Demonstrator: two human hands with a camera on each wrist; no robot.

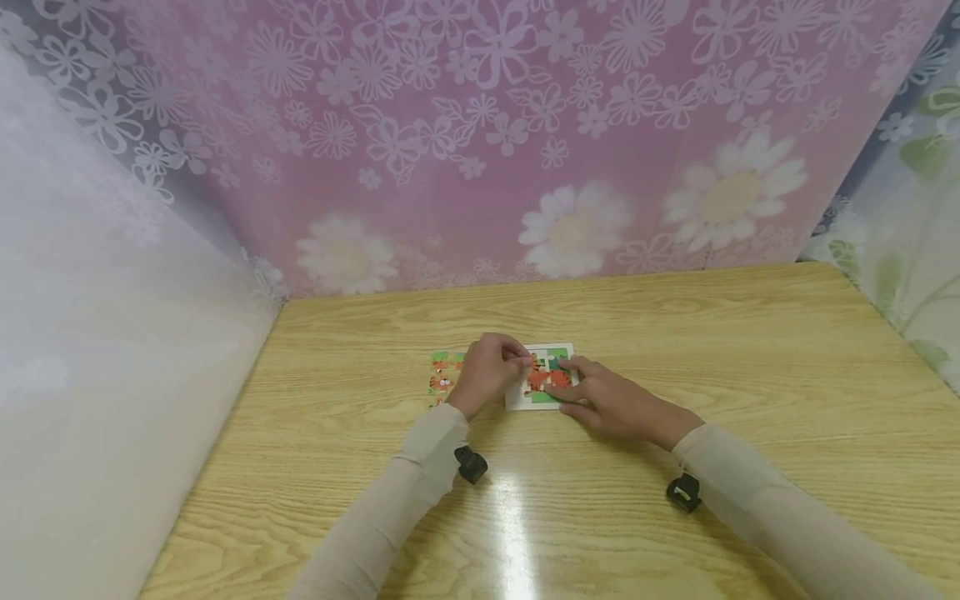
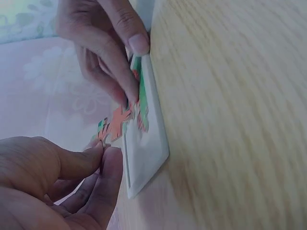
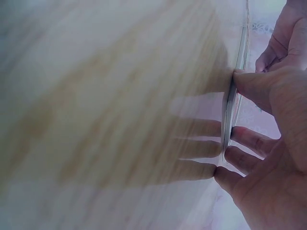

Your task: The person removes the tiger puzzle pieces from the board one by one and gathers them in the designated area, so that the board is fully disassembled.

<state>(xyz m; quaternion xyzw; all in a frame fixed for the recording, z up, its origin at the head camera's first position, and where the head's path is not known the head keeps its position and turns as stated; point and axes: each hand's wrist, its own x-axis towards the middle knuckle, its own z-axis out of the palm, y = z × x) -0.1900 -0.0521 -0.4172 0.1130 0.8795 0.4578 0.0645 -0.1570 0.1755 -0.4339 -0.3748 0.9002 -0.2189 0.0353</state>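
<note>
A white-framed jigsaw tray [image 1: 521, 406] lies on the wooden table, partly filled with green and orange puzzle pieces [image 1: 558, 379]. My left hand [image 1: 491, 371] is at its left side. Between thumb and fingertips it pinches an orange puzzle piece [image 2: 117, 123], which is tilted up over the tray in the left wrist view. Across the tray's right side lies my right hand [image 1: 611, 402], one finger on the fitted pieces and the thumb [image 2: 138, 44] at the near edge. Its other fingers [image 3: 249, 141] stretch out to touch the tray's border.
Left of the tray, several loose puzzle pieces [image 1: 441, 383] with tiger-like pictures lie on the table [image 1: 360, 358], partly behind my left hand. A flowered pink curtain [image 1: 450, 167] hangs along the table's back edge. Pale curtains [image 1: 112, 333] flank both sides. Each wrist wears a small black camera [image 1: 471, 465].
</note>
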